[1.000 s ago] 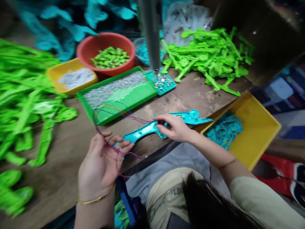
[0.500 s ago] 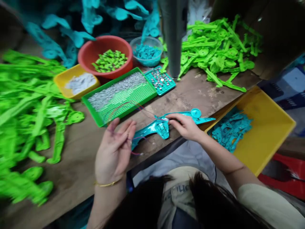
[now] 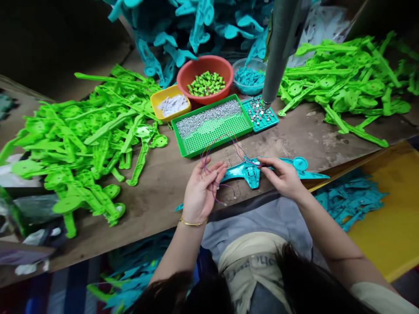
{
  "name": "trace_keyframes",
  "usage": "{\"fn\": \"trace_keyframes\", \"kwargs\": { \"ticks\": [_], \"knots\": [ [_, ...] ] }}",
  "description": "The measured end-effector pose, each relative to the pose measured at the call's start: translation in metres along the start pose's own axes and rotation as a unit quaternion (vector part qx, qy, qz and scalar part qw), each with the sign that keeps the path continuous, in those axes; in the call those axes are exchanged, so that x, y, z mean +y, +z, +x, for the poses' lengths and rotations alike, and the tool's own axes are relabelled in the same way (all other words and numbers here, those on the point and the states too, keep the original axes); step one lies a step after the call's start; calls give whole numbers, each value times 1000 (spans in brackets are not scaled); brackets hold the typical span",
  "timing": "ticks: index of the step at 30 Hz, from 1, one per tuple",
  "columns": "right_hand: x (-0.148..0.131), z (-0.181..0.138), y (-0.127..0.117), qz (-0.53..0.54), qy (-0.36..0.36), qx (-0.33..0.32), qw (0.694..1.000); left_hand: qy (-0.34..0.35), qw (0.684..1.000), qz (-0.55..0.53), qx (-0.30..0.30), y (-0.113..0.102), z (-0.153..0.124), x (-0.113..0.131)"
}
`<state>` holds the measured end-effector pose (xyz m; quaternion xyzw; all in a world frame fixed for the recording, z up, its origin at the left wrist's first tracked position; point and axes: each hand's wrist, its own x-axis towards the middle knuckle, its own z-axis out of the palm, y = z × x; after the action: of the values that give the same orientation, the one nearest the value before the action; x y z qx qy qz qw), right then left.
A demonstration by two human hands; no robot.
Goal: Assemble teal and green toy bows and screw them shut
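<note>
A blue plastic shell piece [image 3: 252, 175] lies at the table's front edge, its hollow side up. Thin red and blue wires [image 3: 236, 143] loop above it from one hand to the other. My left hand [image 3: 203, 185], palm up, pinches the wires between thumb and fingers; their loose ends dangle below it. My right hand [image 3: 280, 175] is over the right half of the shell, thumb and forefinger closed on the other end of the wires. What sits at that end is hidden by the fingertips.
Green plastic pieces pile up at left [image 3: 81, 131] and right [image 3: 340, 83]. Behind the shell are a green tray of screws [image 3: 212, 146], a small blue tray of metal discs [image 3: 262, 126], a red bowl [image 3: 183, 78], a yellow dish [image 3: 157, 107] and a grey post [image 3: 278, 56]. A yellow bin [image 3: 393, 235] stands right.
The view has swung left, so everything sits further right in the picture. Both hands keep hold of the wires over the blue shell, with little change between them.
</note>
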<state>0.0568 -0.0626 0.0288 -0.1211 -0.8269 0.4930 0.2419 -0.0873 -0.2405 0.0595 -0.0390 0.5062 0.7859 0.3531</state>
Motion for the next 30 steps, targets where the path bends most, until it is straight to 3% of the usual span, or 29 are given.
{"fn": "trace_keyframes", "kwargs": {
  "ticks": [10, 17, 23, 26, 30],
  "knots": [
    [-2, -2, 2, 15, 35, -23, 999, -1, 1000, -8, -13, -4, -6, 4],
    [-3, -2, 8, 24, 64, 45, 997, 11, 1000, -21, -10, -9, -5, 2],
    [1, -3, 11, 3, 56, 45, 997, 8, 999, -34, -10, -12, -7, 1],
    [6, -1, -4, -43, 37, 30, 998, 4, 999, -38, -8, -12, -8, 4],
    [-2, 2, -23, -205, -46, 26, 977, 2, 999, -52, -14, -5, -8, 6]
  ]
}}
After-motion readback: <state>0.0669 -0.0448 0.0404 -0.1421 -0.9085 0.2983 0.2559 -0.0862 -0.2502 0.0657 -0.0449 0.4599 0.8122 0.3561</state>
